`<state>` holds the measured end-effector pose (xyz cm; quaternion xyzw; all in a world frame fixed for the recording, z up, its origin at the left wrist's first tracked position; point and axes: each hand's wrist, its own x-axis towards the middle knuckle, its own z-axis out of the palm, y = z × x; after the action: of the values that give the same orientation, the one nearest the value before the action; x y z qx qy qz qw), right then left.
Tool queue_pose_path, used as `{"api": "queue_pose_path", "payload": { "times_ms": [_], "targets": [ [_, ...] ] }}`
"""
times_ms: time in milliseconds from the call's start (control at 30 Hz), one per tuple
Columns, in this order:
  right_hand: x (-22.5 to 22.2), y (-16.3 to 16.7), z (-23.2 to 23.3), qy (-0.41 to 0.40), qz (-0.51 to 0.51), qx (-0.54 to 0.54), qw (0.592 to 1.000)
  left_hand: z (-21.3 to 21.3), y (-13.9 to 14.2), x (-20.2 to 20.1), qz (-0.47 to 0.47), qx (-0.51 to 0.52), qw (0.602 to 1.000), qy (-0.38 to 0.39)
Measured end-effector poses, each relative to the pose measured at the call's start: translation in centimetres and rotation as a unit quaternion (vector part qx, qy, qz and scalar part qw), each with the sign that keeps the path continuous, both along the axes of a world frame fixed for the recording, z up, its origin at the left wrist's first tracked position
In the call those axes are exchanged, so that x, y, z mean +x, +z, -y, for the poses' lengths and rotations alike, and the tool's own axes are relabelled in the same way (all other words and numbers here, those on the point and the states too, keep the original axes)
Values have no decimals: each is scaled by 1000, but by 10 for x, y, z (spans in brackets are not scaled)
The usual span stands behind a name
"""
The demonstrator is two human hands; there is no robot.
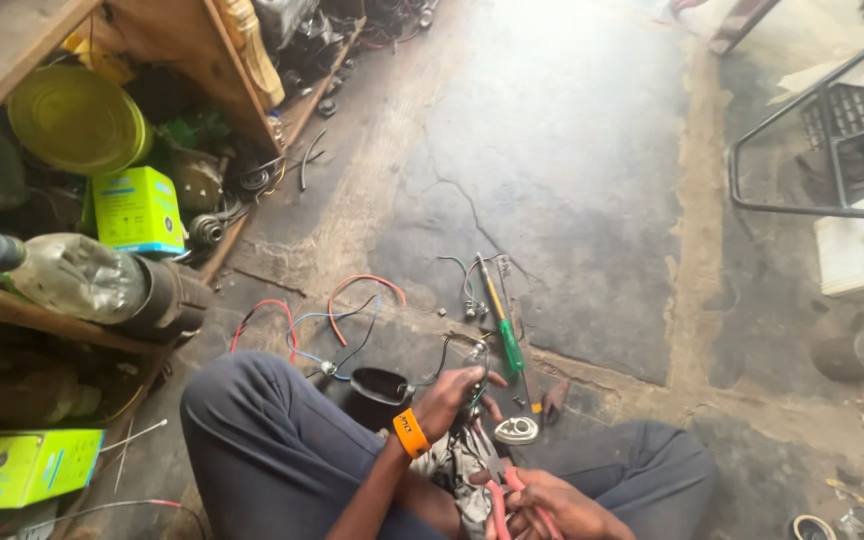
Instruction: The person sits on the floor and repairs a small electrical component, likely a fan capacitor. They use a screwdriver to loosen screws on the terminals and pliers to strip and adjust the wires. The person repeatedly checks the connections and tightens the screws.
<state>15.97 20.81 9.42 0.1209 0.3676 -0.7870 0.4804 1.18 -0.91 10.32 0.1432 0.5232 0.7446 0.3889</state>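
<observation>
Nearest the lens, at the bottom edge: right hand (557,508), grip closed around the red-sleeved handles of metal pliers (504,492), nose pointing up towards the other hand, presumably kept ready for cutting or stripping. Just above that grip, left hand (455,397), orange band on the wrist, fingers pinched shut on a thin bundle of green and dark wires (476,385) running to a small metal part; exact hold hard to make out, small and partly hidden. Wires look thin, kinked and grimy. Held over the lap, between grey-trousered knees, likely for steadiness. Under both grips, a crumpled pale rag (457,460).

Just right of the left grip, a small coil of pale wire (517,431) on the cracked concrete floor (572,170). Left of it, touching the knee, a black cup-shaped plastic housing (377,392). Beyond, a green-handled screwdriver with a yellow shaft (503,322), and loose red, orange and blue leads (337,315). Far left, wooden shelves (12,300) with a clear plastic bottle (72,275) and yellow-green boxes (137,210).
</observation>
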Motion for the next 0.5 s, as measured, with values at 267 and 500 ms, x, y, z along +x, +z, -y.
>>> {"api": "queue_pose_path", "payload": {
  "times_ms": [267, 500],
  "targets": [
    [41, -42, -7, -101, 49, -189, 975, -17, -56, 12, 43, -30, 998, -37],
    [92, 11, -6, -57, -50, 248, 966, -32, -159, 31, -626, -64, 771, 104]
  ]
}}
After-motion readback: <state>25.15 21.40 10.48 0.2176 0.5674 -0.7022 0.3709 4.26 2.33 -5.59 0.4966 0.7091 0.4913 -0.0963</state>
